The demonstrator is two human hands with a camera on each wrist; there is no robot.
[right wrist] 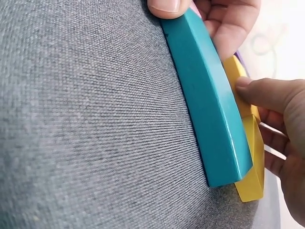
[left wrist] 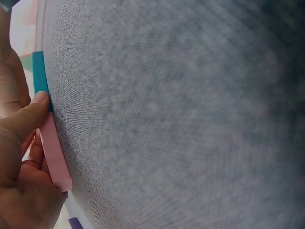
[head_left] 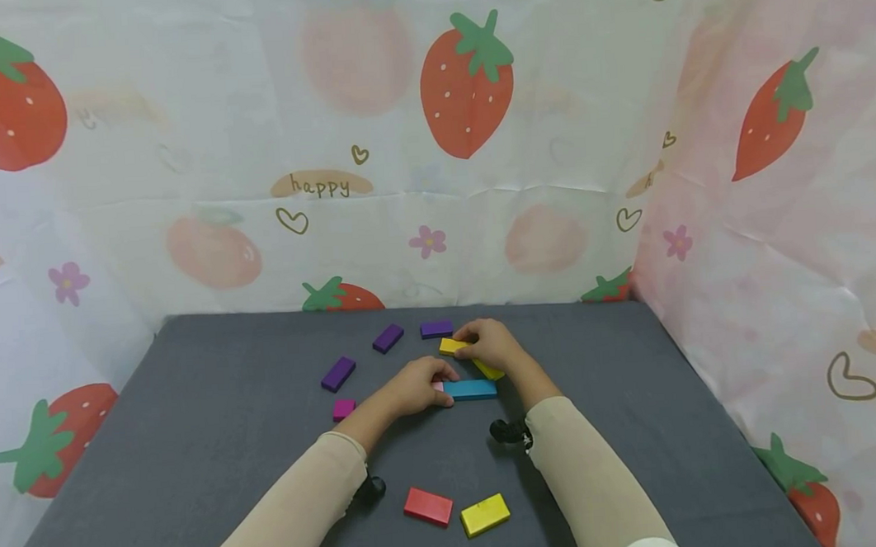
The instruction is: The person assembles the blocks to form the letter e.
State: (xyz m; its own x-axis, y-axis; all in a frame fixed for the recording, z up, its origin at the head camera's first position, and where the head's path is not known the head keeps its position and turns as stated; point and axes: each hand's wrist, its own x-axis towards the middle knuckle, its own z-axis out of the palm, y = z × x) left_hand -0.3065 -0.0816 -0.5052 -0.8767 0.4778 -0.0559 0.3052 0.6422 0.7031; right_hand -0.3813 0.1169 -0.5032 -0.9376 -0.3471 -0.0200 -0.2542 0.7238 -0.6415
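Observation:
My left hand [head_left: 417,387] holds a pink block [left wrist: 54,155] and a blue block [head_left: 470,390], which stand end to end. Its thumb presses near their seam, with the fingers behind. In the head view this hand hides most of the pink block. Behind the blue block, my right hand [head_left: 492,347] pinches a yellow block [right wrist: 234,81] between thumb and fingers. That block meets a second yellow block [right wrist: 252,167] at an angle, just behind the blue one. A purple block [head_left: 437,330] lies close to the left of the right hand's fingertips.
Two more purple blocks, one near [head_left: 338,374] and one farther [head_left: 388,338], curve leftward on the grey cloth table [head_left: 230,425]. A magenta block [head_left: 344,409] lies by my left wrist. Nearer me are a red block [head_left: 428,506] and a loose yellow block [head_left: 484,515]. Patterned cloth hangs behind.

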